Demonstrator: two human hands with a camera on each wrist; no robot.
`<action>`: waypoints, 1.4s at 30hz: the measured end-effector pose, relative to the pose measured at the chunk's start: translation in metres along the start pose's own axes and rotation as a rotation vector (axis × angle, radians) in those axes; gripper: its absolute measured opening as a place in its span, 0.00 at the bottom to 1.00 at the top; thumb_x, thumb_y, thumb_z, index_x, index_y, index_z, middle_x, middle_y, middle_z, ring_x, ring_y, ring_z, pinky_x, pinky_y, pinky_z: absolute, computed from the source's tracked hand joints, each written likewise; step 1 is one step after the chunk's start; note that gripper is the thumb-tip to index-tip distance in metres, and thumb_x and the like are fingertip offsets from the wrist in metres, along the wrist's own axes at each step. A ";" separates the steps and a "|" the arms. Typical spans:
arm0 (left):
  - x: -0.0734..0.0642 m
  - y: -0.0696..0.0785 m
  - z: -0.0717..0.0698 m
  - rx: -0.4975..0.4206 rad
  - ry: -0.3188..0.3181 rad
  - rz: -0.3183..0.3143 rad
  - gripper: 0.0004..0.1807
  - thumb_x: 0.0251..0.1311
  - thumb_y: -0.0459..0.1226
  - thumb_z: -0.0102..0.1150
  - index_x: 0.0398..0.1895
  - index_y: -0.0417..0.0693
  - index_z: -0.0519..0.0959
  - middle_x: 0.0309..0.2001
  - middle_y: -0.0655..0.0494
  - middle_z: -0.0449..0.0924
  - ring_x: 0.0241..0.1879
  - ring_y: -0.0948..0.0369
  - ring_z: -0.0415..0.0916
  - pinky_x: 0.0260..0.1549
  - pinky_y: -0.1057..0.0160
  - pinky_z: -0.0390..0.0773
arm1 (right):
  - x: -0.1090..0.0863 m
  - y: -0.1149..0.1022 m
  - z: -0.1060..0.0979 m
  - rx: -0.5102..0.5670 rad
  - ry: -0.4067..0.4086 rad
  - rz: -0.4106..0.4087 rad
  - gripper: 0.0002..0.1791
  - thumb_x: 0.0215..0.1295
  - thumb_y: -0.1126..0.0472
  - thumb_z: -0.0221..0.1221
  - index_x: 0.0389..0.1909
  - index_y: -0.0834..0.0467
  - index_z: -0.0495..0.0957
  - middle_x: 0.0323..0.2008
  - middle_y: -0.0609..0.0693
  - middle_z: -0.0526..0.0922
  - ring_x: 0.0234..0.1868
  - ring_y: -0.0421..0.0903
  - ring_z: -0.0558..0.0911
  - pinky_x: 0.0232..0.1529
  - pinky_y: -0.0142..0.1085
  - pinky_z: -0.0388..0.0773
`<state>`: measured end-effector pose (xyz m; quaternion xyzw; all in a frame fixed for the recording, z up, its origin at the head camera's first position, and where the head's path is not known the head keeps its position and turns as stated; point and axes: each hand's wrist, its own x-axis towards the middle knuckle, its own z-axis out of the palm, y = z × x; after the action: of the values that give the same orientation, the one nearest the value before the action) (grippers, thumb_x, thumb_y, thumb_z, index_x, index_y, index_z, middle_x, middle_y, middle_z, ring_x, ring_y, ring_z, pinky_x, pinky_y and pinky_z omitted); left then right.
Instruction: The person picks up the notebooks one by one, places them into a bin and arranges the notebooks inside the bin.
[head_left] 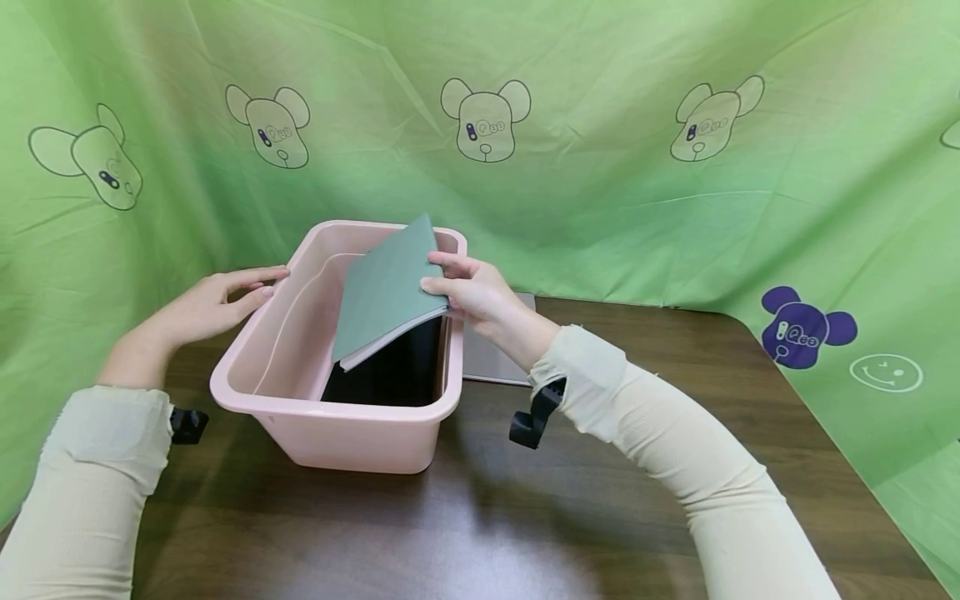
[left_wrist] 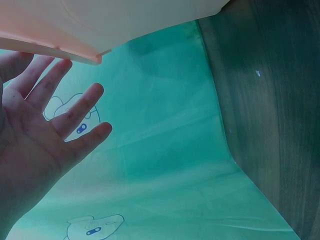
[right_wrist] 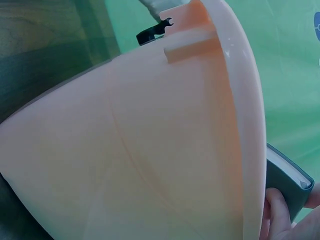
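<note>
A green notebook [head_left: 392, 283] is tilted over the pink plastic bin [head_left: 360, 437], partly inside its rim. My right hand [head_left: 480, 292] pinches its right edge, thumb on the cover and fingers behind. In the right wrist view the notebook [right_wrist: 287, 185] shows its dark cover and pale page edges beyond the bin's rim. My left hand [head_left: 217, 304] touches the bin's left rim with its fingertips. Seen from the left wrist, that hand [left_wrist: 45, 120] has its fingers spread and fairly straight under the rim. Something black [head_left: 397, 367] lies in the bin below the notebook.
A flat grey item [head_left: 491, 354] lies on the brown wooden table [head_left: 480, 533] to the right of the bin, partly behind my right arm. A green curtain [head_left: 585, 225] printed with bear heads stands behind and at both sides.
</note>
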<state>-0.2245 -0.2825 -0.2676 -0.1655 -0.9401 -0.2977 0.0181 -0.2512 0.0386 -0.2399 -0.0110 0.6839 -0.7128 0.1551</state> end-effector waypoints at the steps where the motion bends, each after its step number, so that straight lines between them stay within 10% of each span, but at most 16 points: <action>1: 0.000 0.000 0.000 -0.001 0.000 0.002 0.26 0.69 0.45 0.42 0.68 0.50 0.63 0.66 0.38 0.64 0.62 0.39 0.64 0.54 0.35 0.65 | 0.000 0.000 0.001 0.000 0.002 0.000 0.29 0.60 0.72 0.57 0.63 0.54 0.69 0.37 0.45 0.70 0.20 0.33 0.75 0.25 0.23 0.78; 42: 0.000 0.001 -0.001 -0.006 -0.007 -0.023 0.26 0.69 0.46 0.42 0.69 0.51 0.62 0.65 0.38 0.65 0.60 0.40 0.66 0.54 0.37 0.66 | 0.003 0.005 0.020 0.053 0.029 0.034 0.29 0.58 0.72 0.59 0.62 0.55 0.71 0.41 0.49 0.73 0.35 0.41 0.80 0.52 0.40 0.78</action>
<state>-0.2242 -0.2827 -0.2662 -0.1559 -0.9410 -0.3003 0.0107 -0.2486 0.0178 -0.2443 0.0152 0.6672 -0.7279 0.1575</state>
